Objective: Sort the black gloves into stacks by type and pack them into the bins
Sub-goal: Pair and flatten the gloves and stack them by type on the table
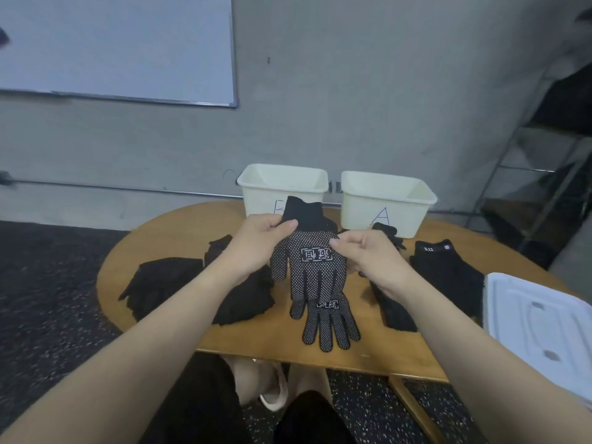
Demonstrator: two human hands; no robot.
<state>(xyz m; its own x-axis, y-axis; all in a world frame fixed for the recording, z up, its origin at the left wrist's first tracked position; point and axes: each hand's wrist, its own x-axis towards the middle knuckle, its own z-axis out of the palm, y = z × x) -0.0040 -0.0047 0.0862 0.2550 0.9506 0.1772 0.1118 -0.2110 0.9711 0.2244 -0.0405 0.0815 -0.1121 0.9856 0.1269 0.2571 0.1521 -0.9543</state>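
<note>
I hold a black dotted glove (315, 267) up over the round wooden table (262, 350), cuff pointing away from me. My left hand (261, 241) pinches its cuff edge and my right hand (368, 254) pinches its right side. Below it on the table lies another dotted glove (330, 325). Plain black gloves lie at the left (163, 283) and centre-left (246, 302). More black gloves lie at the right, one with a white label (448, 274) and one partly under my right forearm (395, 312). Two cream bins stand at the back, the left (282, 187) and the right (387, 200) marked "A".
A white lid (541, 325) lies on the table's right edge. A small black glove (389, 233) lies in front of the right bin. A whiteboard (115, 46) hangs on the wall. Metal shelving (544, 174) stands at the right. My knees show under the table.
</note>
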